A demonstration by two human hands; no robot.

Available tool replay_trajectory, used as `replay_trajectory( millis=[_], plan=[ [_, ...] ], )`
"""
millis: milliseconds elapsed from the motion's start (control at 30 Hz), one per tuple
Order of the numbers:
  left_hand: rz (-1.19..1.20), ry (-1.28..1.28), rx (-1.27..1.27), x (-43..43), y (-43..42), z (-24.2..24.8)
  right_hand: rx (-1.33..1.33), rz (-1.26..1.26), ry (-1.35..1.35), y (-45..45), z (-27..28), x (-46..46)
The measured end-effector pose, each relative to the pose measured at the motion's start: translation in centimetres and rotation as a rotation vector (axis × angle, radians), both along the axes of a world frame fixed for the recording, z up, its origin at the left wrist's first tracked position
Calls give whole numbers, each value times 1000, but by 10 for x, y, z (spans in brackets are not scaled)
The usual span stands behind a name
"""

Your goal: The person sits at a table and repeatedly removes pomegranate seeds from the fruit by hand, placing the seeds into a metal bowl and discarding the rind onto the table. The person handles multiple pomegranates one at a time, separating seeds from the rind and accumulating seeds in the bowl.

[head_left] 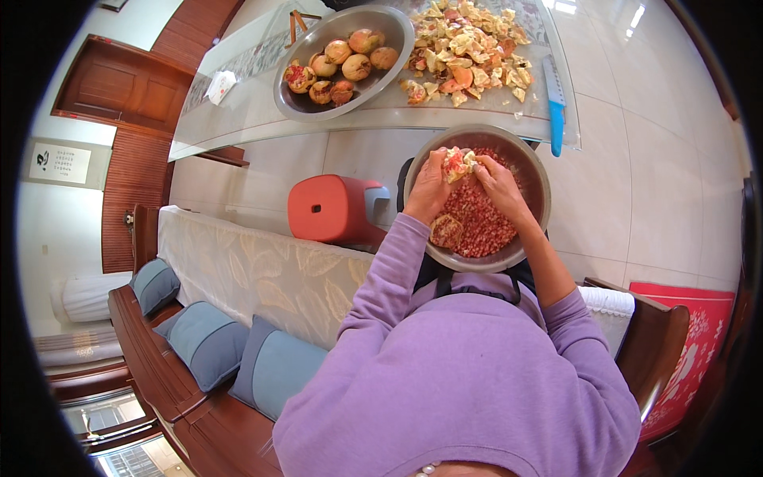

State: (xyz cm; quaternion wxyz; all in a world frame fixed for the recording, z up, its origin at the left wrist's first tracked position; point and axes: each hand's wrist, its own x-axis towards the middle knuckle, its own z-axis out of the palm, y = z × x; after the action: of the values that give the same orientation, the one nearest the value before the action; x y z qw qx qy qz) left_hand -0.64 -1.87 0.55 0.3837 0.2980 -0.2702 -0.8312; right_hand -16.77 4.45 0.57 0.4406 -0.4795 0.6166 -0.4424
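Note:
A broken piece of pomegranate [458, 164], with red seeds and pale pith showing, is held between my two hands. My left hand [430, 186] grips it from the left, and my right hand [501, 186] has its fingertips on its right side. Both hands are over a steel bowl [539, 206] resting on my lap. Loose pomegranate seeds [477, 220] cover much of the bowl's inside. Against its lower left wall sits another pomegranate chunk [446, 231]. My fingers hide part of the held piece.
On the glass-topped table [477, 116] stand a large metal basin [286, 98] of whole and opened pomegranates [356, 67], a heap of peels [471, 50] and a blue-handled knife [555, 107] overhanging the edge. A red stool [328, 208] is at left, beside the wooden sofa [208, 429] with cushions [205, 343].

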Motion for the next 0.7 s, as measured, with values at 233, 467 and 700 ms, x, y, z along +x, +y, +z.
replay_trajectory(
  millis=[233,467,700],
  plan=[
    [-106,108,105,0,1,0,-160,-45,163,7,6,3],
    [-1,219,263,0,0,-4,-237,-102,446,16,14,-5],
    [-16,273,275,-3,3,-3,-177,-150,460,15,29,8]
  ],
)
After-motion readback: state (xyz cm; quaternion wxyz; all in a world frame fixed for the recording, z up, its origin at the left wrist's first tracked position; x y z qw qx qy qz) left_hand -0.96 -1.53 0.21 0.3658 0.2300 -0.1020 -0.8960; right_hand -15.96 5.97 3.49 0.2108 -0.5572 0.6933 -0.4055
